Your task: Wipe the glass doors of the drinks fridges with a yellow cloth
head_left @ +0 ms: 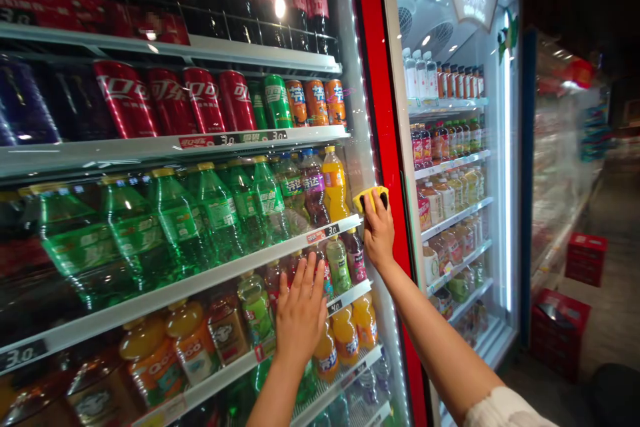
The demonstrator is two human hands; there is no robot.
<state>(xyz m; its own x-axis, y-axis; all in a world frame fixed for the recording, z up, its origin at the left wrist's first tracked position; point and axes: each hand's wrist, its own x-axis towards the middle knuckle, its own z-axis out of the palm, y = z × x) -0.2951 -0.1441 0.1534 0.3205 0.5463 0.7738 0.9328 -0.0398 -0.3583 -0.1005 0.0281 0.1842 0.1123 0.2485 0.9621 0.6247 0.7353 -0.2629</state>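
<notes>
My right hand [379, 230] holds a yellow cloth [371, 197] with dark spots, pressed against the glass door of a drinks fridge near its red frame [383, 80]. Lower and to the left, my left hand [301, 307] lies against the same glass with its fingers stretched out and nothing in it. Behind the glass are green bottles [183, 220], red cans [205, 100] and an orange bottle [334, 180] just left of the cloth.
Right of the red frame stands a second lit fridge [465, 167] with bottles on several shelves. Further right, red boxes [560, 330] sit on the floor beside a long display case [555, 147]. White shelf edges [200, 283] run across behind the glass.
</notes>
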